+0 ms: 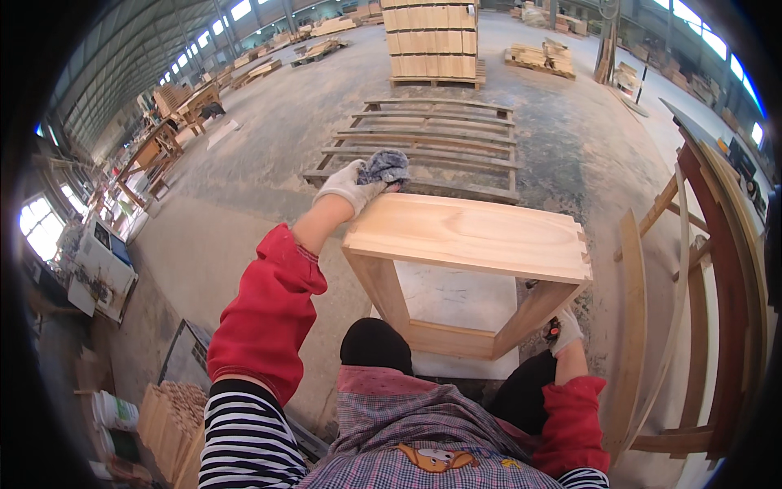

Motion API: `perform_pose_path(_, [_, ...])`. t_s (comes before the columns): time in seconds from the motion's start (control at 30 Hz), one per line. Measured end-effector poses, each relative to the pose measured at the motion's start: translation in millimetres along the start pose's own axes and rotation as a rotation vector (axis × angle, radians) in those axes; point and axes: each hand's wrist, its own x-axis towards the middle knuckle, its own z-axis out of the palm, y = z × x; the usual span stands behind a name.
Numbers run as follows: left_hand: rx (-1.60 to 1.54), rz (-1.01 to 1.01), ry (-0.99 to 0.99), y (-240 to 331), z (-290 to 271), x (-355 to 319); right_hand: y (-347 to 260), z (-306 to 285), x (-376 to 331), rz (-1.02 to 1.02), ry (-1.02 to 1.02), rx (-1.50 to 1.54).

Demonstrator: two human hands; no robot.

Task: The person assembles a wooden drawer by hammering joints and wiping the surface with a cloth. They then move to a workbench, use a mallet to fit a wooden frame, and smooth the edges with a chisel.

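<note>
Near the centre of the frame, an open wooden box [464,232] made of four pale boards stands on a white panel [460,293], its broad upper board tilted toward the upper right, with interlocking corner joints showing at its right end. Through the open middle of the box, part of the white panel is visible. Just beyond the box's upper left corner, the gloved left grip [352,189] is clenched on a bunched grey-blue cloth [384,167]; whether the cloth touches the wood, I cannot tell. Right of the box, low in the frame, the gloved right grip [568,332] is closed around a small dark object [553,329] with orange on it, close beside the box's lower right side; its exact kind is too small to make out. Red sleeve covers [269,314] reach up both forearms, with a black-and-white striped sleeve [248,432] at lower left and a checked apron [423,440] at the bottom centre. Above the box, a slatted pallet [464,159] lies on the concrete floor [252,175], and a tall stack of timber [432,42] stands at top centre. At lower left are a bundle of wooden strips [167,424] and a white bucket [118,411]. Along the right, a long plank [631,326] stands slanted beside a reddish-brown board [721,269].
</note>
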Motion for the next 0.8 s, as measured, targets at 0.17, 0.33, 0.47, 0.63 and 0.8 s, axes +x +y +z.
perform_pose_path(0.17, [0.443, 0.367, 0.226, 77.4, -8.6, -34.5, -7.1, -2.6, -7.3, -0.019, -0.037, -0.084])
perform_pose_path(0.33, [0.344, 0.668, 0.237, 122.1, 31.2, -50.5, 2.8, -10.7, 6.9, -0.134, -0.039, -0.199])
perform_pose_path(0.47, [0.025, 0.614, 0.074, 123.5, 76.1, -48.2, 2.8, 2.6, -8.3, -0.283, -0.009, -0.229])
perform_pose_path(0.63, [0.100, 0.521, -0.013, 137.2, 69.6, -54.6, -35.4, 15.9, -52.5, -0.412, 0.109, -0.259])
perform_pose_path(0.8, [0.139, 0.515, 0.027, 134.4, 64.8, -59.4, -124.7, 50.7, -131.4, -0.548, 0.087, -0.311])
